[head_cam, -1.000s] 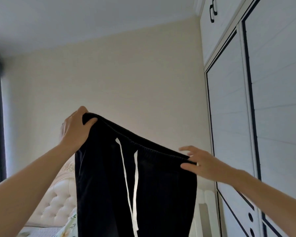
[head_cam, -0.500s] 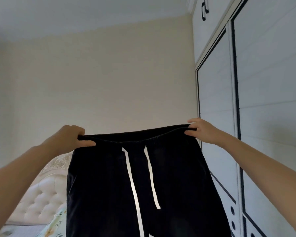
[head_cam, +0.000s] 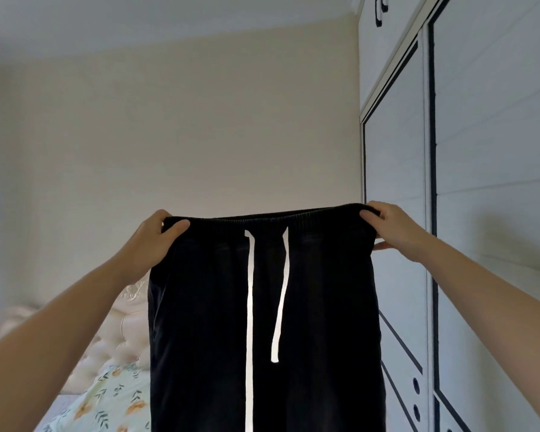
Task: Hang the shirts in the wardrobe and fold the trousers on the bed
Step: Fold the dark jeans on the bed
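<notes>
The trousers [head_cam: 325,307] hang at 6 o'clock, before the wall [head_cam: 200,135]. The left hand [head_cam: 150,241] grips their top edge at 9 o'clock, the right hand [head_cam: 396,229] at 3 o'clock. The wardrobe [head_cam: 496,182] stands at 3 o'clock; headboard [head_cam: 116,338] and bedding [head_cam: 106,397] lie at 8 o'clock, behind the trousers.

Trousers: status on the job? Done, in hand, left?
Done: nothing visibly finished; the wardrobe doors in view are shut and no shirts show. In hand: the left hand and right hand each grip an end of the waistband of the black trousers, holding them spread in the air, drawstrings hanging. Left: lay them on the bed and fold; shirt progress cannot be judged.
</notes>
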`<state>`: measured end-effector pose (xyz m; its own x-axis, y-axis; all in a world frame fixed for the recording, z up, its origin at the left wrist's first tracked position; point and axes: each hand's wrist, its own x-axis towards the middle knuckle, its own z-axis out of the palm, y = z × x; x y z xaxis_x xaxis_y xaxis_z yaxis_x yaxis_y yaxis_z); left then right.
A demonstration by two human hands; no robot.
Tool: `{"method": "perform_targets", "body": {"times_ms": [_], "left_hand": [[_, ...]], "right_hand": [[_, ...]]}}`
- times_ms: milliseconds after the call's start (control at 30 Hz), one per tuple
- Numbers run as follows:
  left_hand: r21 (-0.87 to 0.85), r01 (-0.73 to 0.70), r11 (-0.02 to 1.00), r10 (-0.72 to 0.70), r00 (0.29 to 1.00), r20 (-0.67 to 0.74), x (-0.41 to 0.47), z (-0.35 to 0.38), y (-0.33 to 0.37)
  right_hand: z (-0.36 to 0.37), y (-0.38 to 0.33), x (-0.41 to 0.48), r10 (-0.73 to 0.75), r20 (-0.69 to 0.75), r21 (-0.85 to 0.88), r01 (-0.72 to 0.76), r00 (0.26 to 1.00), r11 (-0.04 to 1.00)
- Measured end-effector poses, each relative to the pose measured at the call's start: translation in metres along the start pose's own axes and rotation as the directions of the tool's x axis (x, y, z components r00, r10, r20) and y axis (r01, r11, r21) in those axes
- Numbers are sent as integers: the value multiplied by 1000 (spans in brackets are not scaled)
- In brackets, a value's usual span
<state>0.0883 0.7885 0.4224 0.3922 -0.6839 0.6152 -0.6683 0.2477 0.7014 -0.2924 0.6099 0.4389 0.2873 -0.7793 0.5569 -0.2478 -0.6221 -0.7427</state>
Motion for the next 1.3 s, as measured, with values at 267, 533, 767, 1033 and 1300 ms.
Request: {"method": "perform_targets", "body": {"times_ms": [267, 533, 767, 1033, 1300], "left_hand": [[-254, 158, 954, -143, 987, 80, -15, 32, 16], [-246, 284, 927, -263, 958, 116, -12, 27, -7], [-7, 315, 949, -304, 921, 244, -21, 6, -92], [171, 433, 885, -459, 872, 170, -17, -8, -230], [382, 459, 802, -525, 847, 85, -43, -27, -342]], "right_hand": [[3, 30, 15, -177, -270, 31, 192, 946, 981], [32, 49, 37, -5, -367, 185, 78, 930, 980], [129, 94, 62, 1, -215, 113, 24, 977, 993], [266, 165, 92, 64, -23, 103, -62, 998, 993], [392, 223, 99, 53, 214, 57, -67, 975, 996]]}}
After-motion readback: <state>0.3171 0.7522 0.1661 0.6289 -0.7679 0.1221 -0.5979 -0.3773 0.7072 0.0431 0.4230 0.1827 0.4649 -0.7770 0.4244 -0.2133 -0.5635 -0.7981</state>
